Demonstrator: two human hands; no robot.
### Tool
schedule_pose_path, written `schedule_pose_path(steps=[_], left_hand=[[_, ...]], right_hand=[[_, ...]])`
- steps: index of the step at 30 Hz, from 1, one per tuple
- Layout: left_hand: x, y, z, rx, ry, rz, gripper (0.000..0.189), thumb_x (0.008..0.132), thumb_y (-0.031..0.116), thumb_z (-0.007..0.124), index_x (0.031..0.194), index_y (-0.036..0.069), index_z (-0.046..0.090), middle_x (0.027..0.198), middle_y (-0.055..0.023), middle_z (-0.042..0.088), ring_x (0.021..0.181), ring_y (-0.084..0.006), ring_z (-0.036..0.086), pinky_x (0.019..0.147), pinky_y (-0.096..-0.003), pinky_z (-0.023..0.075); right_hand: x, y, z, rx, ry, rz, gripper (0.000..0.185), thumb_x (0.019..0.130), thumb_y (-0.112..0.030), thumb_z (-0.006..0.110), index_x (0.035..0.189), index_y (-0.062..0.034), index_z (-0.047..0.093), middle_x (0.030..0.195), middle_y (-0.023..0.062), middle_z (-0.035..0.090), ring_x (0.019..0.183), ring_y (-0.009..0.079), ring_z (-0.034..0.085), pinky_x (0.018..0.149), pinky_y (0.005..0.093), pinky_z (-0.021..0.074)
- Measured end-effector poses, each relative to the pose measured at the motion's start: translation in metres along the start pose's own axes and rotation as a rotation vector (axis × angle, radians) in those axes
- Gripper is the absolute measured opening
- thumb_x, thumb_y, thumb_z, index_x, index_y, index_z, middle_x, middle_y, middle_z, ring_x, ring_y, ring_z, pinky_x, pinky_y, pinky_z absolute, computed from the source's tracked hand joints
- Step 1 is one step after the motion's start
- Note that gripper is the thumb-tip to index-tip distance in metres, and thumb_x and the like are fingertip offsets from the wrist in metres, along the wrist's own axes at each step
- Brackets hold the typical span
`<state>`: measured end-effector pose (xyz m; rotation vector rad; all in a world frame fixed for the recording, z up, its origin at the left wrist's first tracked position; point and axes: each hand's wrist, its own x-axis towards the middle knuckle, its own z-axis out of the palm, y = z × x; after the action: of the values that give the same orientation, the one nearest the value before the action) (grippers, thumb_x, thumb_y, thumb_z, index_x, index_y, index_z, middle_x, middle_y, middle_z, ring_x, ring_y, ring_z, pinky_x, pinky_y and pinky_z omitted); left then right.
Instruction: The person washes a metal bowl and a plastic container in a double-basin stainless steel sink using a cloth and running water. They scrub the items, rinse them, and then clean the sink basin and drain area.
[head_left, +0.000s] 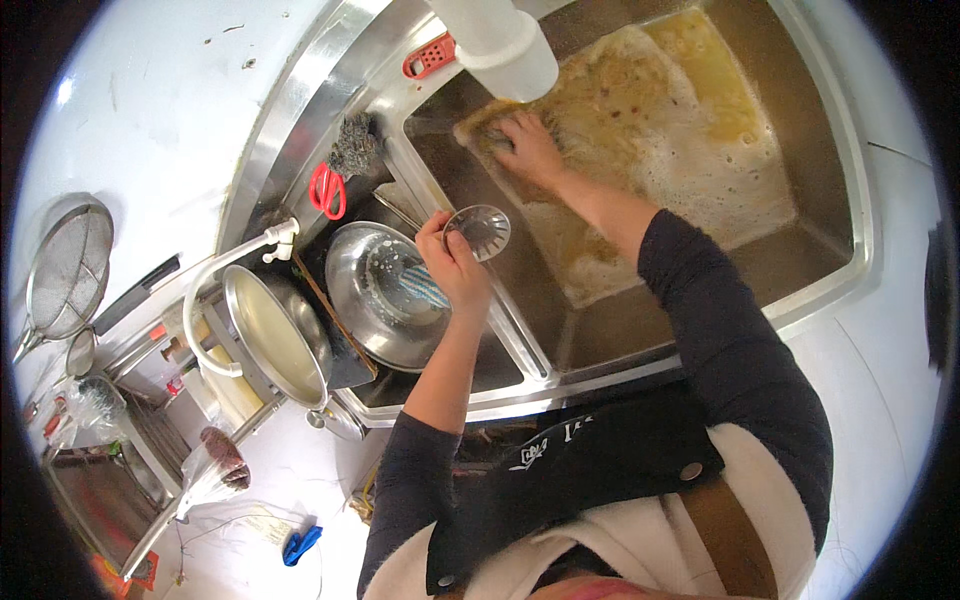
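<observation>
My left hand (457, 268) grips a small round cup with dark radial slots, which looks like a sink strainer basket (480, 229). It is above the divider (517, 337) between two stainless steel sink basins. My right hand (531, 152) reaches into the right basin (622, 337), with its fingertips in murky, foamy brown water (697, 172). Whether those fingers hold anything under the surface is hidden. Below my left hand, a steel bowl (360, 300) with some liquid stands in the left basin. A blue-and-white striped cloth (424, 286) lies in that bowl.
A white pipe (510, 56) hangs over the right basin's back edge, beside a red grater-like tool (431, 58). Steel wool (354, 144) and a red handle (328, 191) sit behind the bowl. Further left are a white faucet (202, 315), a pot (274, 334) and wall-hung strainers (71, 270).
</observation>
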<state>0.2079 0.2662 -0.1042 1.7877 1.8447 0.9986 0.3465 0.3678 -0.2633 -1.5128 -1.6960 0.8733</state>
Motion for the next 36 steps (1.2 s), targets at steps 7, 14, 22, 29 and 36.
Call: schedule_pose_path(steps=[7, 14, 22, 29, 36], left_hand=[[0.001, 0.002, 0.005, -0.027, -0.01, -0.008, 0.023, 0.099, 0.018, 0.047, 0.095, -0.003, 0.053, 0.113, -0.0186, 0.054, 0.108, -0.0324, 0.05, 0.096, -0.0402, 0.0382], [0.001, -0.002, 0.002, 0.032, -0.011, 0.015, 0.027, 0.099, 0.022, 0.047, 0.102, -0.003, 0.056, 0.11, -0.0183, 0.055, 0.106, -0.0337, 0.05, 0.094, -0.0411, 0.0381], [0.001, -0.002, 0.005, 0.075, -0.019, 0.026, 0.023, 0.097, 0.019, 0.049, 0.103, -0.002, 0.057, 0.109, -0.0182, 0.056, 0.104, -0.0351, 0.049, 0.094, -0.0426, 0.0377], [0.003, 0.005, 0.002, 0.15, -0.019, 0.059, 0.019, 0.094, 0.013, 0.05, 0.104, -0.003, 0.055, 0.106, -0.0189, 0.056, 0.103, -0.0354, 0.049, 0.094, -0.0417, 0.0376], [0.004, 0.002, 0.001, 0.183, -0.05, 0.059, 0.019, 0.095, 0.015, 0.052, 0.102, -0.002, 0.056, 0.106, -0.0177, 0.056, 0.103, -0.0353, 0.049, 0.094, -0.0432, 0.0373]], right_hand=[[0.014, -0.047, 0.063, 0.73, -0.013, 0.577, 0.078, 0.091, -0.057, 0.05, 0.134, 0.008, 0.044, 0.143, 0.0275, 0.04, 0.135, 0.041, 0.036, 0.112, 0.0442, 0.0276], [-0.138, -0.04, 0.037, 0.351, -0.351, 0.495, 0.058, 0.098, -0.043, 0.046, 0.121, 0.0101, 0.052, 0.132, 0.0312, 0.044, 0.12, 0.0444, 0.047, 0.104, 0.0481, 0.0375], [-0.193, -0.043, -0.007, 0.026, -0.858, 0.612, 0.034, 0.093, -0.028, 0.051, 0.116, -0.0041, 0.058, 0.109, 0.0286, 0.06, 0.096, 0.0433, 0.06, 0.085, 0.0503, 0.0486], [-0.198, -0.036, -0.009, 0.158, -1.325, 0.865, 0.034, 0.087, -0.027, 0.058, 0.117, -0.0126, 0.065, 0.11, 0.0175, 0.066, 0.096, 0.0359, 0.064, 0.08, 0.0504, 0.0506], [-0.202, 0.009, -0.083, -0.438, -1.173, 0.191, 0.037, 0.079, -0.031, 0.068, 0.112, -0.0137, 0.07, 0.107, 0.0102, 0.07, 0.099, 0.0309, 0.066, 0.079, 0.0496, 0.0513]])
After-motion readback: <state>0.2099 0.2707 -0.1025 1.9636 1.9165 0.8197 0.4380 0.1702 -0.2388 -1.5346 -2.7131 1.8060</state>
